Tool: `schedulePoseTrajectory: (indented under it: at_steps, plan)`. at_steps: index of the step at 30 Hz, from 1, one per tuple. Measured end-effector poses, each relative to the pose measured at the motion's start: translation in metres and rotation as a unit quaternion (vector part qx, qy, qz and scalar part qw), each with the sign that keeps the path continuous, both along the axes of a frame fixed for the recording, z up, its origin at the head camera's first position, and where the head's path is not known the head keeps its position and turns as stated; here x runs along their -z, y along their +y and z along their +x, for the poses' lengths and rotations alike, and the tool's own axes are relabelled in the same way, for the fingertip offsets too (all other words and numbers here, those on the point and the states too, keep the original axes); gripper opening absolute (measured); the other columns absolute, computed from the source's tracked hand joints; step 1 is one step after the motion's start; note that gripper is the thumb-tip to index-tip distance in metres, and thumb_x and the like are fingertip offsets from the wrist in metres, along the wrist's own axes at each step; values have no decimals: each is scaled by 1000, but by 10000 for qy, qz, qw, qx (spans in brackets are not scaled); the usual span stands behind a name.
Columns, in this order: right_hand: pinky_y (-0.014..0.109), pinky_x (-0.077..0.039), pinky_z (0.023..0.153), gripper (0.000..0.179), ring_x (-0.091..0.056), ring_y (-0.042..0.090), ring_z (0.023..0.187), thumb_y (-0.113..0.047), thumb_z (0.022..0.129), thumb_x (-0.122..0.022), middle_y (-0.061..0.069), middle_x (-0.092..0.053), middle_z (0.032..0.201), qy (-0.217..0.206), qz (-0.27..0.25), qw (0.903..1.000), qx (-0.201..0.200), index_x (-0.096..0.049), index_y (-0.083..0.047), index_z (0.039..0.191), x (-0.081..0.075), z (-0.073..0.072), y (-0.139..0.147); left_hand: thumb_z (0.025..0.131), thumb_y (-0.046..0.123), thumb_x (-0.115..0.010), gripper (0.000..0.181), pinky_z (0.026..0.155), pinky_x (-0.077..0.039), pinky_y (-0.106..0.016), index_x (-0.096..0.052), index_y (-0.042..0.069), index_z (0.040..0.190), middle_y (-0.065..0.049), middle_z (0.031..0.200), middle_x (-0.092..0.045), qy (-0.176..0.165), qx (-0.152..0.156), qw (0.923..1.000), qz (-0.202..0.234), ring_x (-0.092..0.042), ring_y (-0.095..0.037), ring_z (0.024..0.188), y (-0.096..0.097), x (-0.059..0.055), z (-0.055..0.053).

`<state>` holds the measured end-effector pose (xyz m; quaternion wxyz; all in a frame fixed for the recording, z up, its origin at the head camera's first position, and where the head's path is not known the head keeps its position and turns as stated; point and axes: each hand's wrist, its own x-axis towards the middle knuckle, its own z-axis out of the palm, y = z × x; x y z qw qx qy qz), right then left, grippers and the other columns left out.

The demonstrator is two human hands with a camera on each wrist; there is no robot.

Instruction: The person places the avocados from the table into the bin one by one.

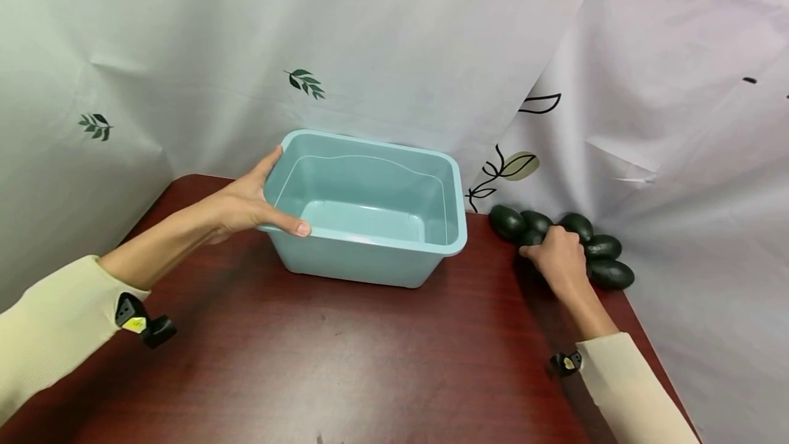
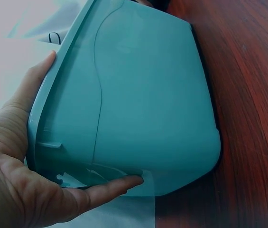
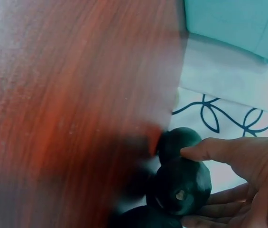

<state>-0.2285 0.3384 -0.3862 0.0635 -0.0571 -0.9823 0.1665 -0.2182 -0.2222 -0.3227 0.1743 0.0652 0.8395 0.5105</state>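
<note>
Gripped in my remote right hand (image 1: 559, 262), a dark avocado (image 3: 181, 187) lies among other avocados (image 1: 603, 247) at the far right of the table (image 1: 333, 362), while I rest my left hand (image 1: 243, 203), spread wide, against the left end of a pale blue tub (image 1: 364, 262).

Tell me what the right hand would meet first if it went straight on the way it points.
Most likely the avocado that the right hand touches; depth beyond that is hard to judge.

Pale glare marks the tabletop (image 1: 345, 375); the right-wrist view blurs at lower left.
</note>
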Motion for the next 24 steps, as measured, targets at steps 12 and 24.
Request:
schedulePoseTrajectory:
  at_steps: [12, 24]
  plan:
    - [74, -59, 78, 45, -69, 68, 91, -33, 89, -91, 47, -69, 100, 133, 144, 9997, 146, -69, 5, 78, -16, 1, -3, 85, 25, -101, 159, 134, -31, -75, 28, 37, 177, -15, 190, -1, -21, 38, 10000, 59, -25, -45, 166, -1, -1, 1]
    - [57, -57, 63, 50, -69, 50, 73, -34, 91, -91, 27, -65, 77, 75, 17, 9999, 139, -57, -6, 68, -24, 2, -5, 85, 27, -101, 158, 134, -32, -73, 28, 38, 176, -16, 190, -3, -19, 48, 10000, 62, -27, -44, 166, -1, 1, 0]
